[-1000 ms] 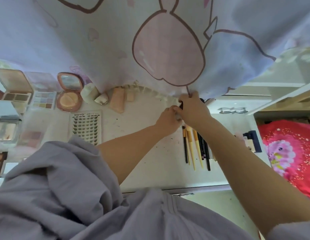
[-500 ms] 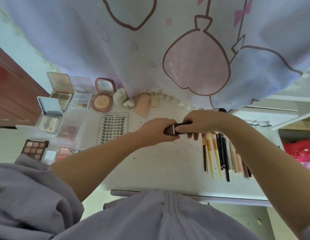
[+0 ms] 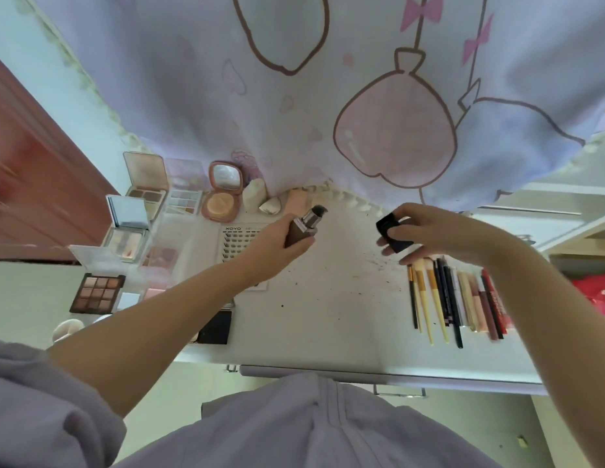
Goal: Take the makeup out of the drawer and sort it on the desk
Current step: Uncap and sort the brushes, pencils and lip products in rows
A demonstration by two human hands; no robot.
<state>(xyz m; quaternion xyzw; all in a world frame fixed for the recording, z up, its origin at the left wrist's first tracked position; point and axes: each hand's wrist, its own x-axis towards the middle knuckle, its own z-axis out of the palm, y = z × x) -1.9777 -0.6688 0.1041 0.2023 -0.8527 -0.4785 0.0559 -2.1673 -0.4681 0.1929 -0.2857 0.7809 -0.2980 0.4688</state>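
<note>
Hands hover above a white desk. The left hand grips a brown foundation bottle, fingers curled round its body, the dark pump tip pointing away from the person. The right hand pinches the bottle's black cap between thumb and fingers, well apart from the bottle. To finish this step well, it seems wise to hold the bottle upright, press the cap squarely back on, then set it with similar items. Just behind the left hand lie a lash tray and open compacts. Just below the right hand lies a neat row of brushes and pencils.
</note>
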